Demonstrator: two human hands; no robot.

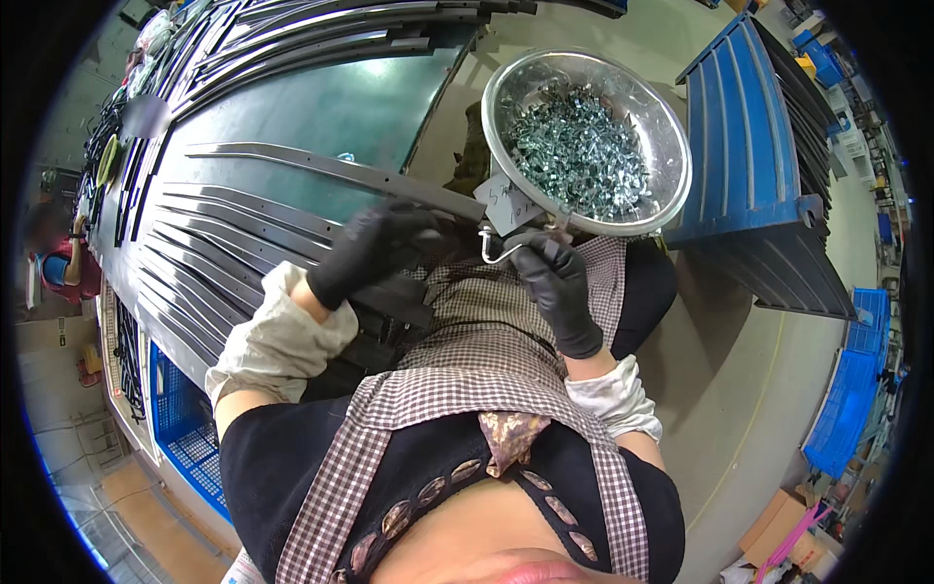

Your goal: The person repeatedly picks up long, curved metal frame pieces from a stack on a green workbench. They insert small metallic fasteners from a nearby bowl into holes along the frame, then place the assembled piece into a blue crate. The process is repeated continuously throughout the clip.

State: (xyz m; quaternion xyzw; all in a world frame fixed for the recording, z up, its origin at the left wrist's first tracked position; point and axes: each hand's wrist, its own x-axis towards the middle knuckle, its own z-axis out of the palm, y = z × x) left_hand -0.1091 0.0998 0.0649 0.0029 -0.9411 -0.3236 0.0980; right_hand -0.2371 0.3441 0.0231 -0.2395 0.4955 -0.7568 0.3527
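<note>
Dark green bench [321,107] at 11 o'clock carries rows of black strips [224,234]. Your left hand [365,248] grips one strip end [428,200], blurred; your right hand [555,277] pinches a metal clip [496,248]. Steel bowl [671,146] of clips at 1 o'clock; blue crate [749,136] beyond.

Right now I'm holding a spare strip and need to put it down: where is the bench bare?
Bare green bench lies between the far strips and the long strip. Nearer the left hand the near strips lie crowded. The bowl is full of clips.
</note>
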